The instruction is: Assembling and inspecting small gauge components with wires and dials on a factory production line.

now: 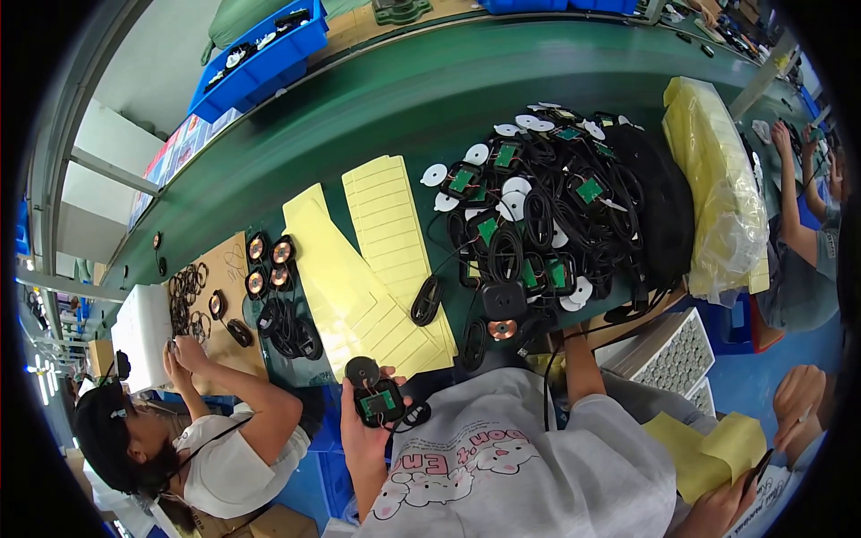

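Note:
My left hand (363,432) is closed round an opened black wireless charger (380,406), held up in front of my shirt. Its housing shows a green circuit board, a round dark disc joined by thin wires stands above it, and a black cable hangs beside it. My right forearm (581,363) reaches to the table's near edge, where the hand is hidden. Beyond it lies a big heap of similar black units (538,224) with green boards, white discs and coiled cables. A closed black housing (504,300) and a copper coil (502,330) lie at the heap's near side.
Yellow sheets (341,278) lie on the green belt (377,99), beside copper-coil units (271,262). A plastic-wrapped yellow stack (713,179) stands right of the heap. One person (224,448) works at the left; another person's hands (717,502) hold yellow paper at the right. A blue bin (260,67) stands far left.

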